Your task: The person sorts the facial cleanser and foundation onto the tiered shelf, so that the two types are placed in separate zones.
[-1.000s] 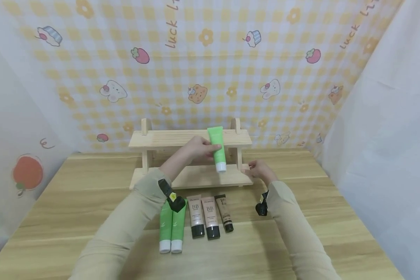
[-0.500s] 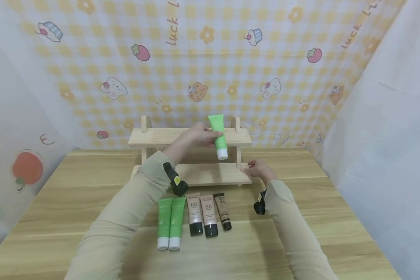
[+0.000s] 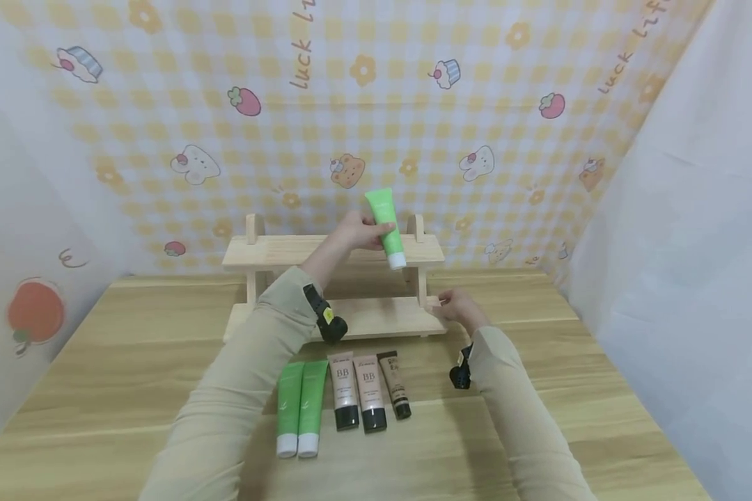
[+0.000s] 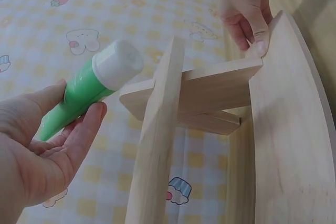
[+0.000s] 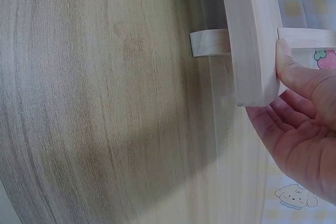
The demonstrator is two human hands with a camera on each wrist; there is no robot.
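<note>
left hand [image 3: 356, 233] gripping a green tube [image 3: 385, 227] cap-down just above the wooden rack's [image 3: 276, 252] top shelf, right hand [image 3: 454, 305] pinching the lower shelf's right end, five more tubes [image 3: 341, 400] lying on the table [image 3: 131, 362] in front

The head view looks forward and down over the whole table [image 3: 131, 348]. Both wrist views sit close, sharing the wooden rack's [image 3: 332, 250] right end [image 4: 220, 87] [image 5: 249, 51].
</note>
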